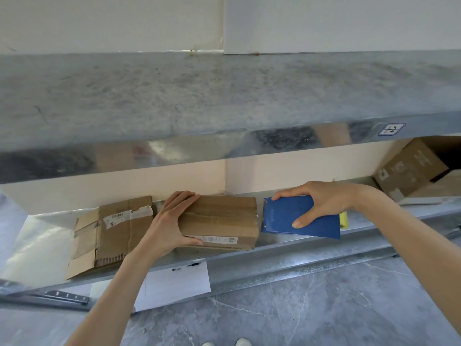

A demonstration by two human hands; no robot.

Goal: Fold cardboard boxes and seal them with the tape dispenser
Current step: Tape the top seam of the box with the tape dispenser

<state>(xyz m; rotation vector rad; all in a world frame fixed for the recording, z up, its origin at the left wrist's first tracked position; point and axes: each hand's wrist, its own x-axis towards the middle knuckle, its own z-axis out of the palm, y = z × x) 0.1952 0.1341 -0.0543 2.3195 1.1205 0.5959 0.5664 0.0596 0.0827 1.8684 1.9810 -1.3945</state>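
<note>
A folded brown cardboard box (pixel 222 221) with tape along its top lies on the lower metal shelf (pixel 287 242). My left hand (pixel 172 221) grips its left end, fingers over the top and thumb along the front face. My right hand (pixel 321 201) holds a blue tape dispenser (pixel 287 217), whose left edge sits at the box's right end. Something yellow (pixel 343 219) shows behind the dispenser. A flattened cardboard box (pixel 109 233) with a white label lies on the shelf to the left.
An upper metal shelf (pixel 224 101) overhangs the work area. More cardboard boxes (pixel 411 168) stand at the far right of the lower shelf. A white paper sheet (pixel 174 283) hangs below the shelf edge. Grey marbled floor lies below, with my shoes at the bottom edge.
</note>
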